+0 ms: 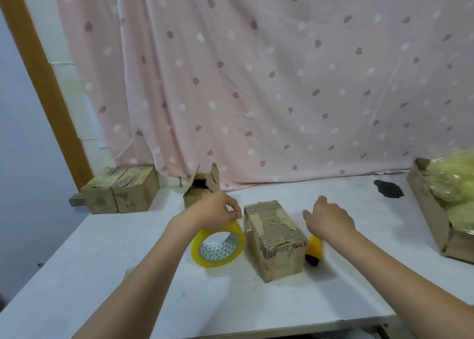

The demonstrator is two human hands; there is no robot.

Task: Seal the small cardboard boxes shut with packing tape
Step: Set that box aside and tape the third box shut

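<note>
Closed box [274, 238] = landmark; sits mid-table [102, 274], long axis running away from the viewer. Top flaps down, outer paper torn off so corrugation shows; some clear tape already on top + near end, wrinkled.

Handling (est.): small, prob. light, will skid on the smooth tabletop if tape is pulled w/o a bracing hand. Walls stiff enough, but torn top is rough, so tape may bond poorly there; press down hard. Hold by the long side walls, not by the flaps.

Tape roll [218, 246]: standing on edge, touching/just beside box's left side. Left hand [213, 210] grips roll at its top, fingers curled over the rim.

Right hand [331, 218]: hovers just right of box, fingers spread loose, holding nothing. Below it, yellow cutter [314, 251] lies near box's right side.

Behind-left of box: open-flapped box [201, 192], unsealed. Farther left, closed pair [120, 190]. Far right: carton [433, 210] w/ yellowish plastic wads.
</note>
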